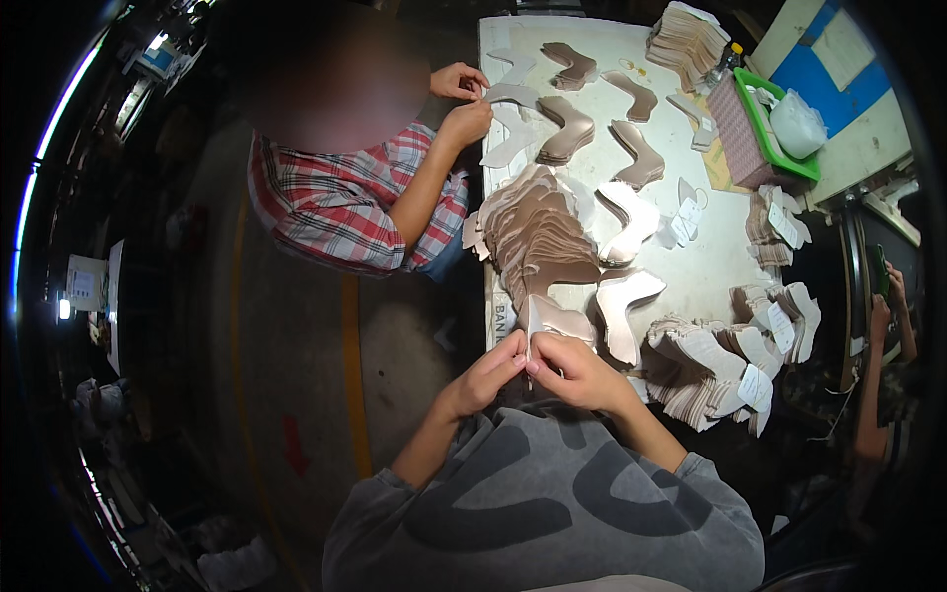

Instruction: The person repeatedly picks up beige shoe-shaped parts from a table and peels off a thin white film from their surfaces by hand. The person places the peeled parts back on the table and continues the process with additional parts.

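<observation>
**Left hand [490, 378] and right hand [577, 373] pinch a pale piece [535, 321] edge-on**

The pale piece is at the near left end of the worktop [686, 163], in front of the person's chest. The fingers of both hands pinch its near end, thumbs close together, while its far part rises free beyond them. Held so, its edge faces the person, which probably makes that edge easier to see and handle. Whether it is one layer or several cannot be told.

Just beyond the hands, a large brown pile [543, 237] lies fanned out, its overlapping edges probably easier to pick apart that way. Right of it, two white stacks [628, 222] sit squared up, likely to keep like shapes together. Tagged bundles [691, 367] crowd the near right, their labels facing up, presumably for reading. A green tray [755, 89] rests on a pink basket [738, 138], away from the pieces. Across the left edge, a co-worker's hand [467, 123] is near grey shapes [509, 138].
</observation>
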